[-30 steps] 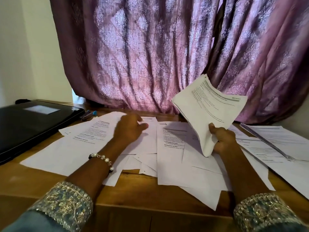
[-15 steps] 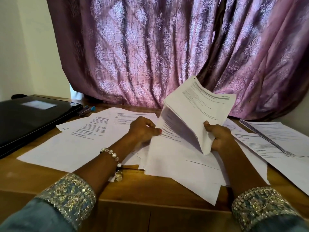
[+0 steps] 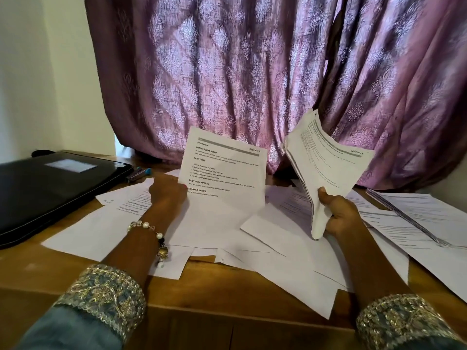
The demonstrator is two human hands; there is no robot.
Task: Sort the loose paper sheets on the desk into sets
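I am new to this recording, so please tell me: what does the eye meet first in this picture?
First, the sheet that the left hand holds upright at the centre, printed side to the camera. Beside it, the right hand grips a curled stack. Loose papers cover the desk, below a purple curtain.

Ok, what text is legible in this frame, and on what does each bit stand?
All on the raised sheet held by the left hand:
"Slice Banana"
"INITIAL SCENE SETUP"
"TASK GOAL"
"TASK DESCRIPTION"
"REQUIRED PROPS"
"SECTION", handwritten; the character after it is unclear.
Its body lines are too small to read.
Print on the right hand's stack is blurred.
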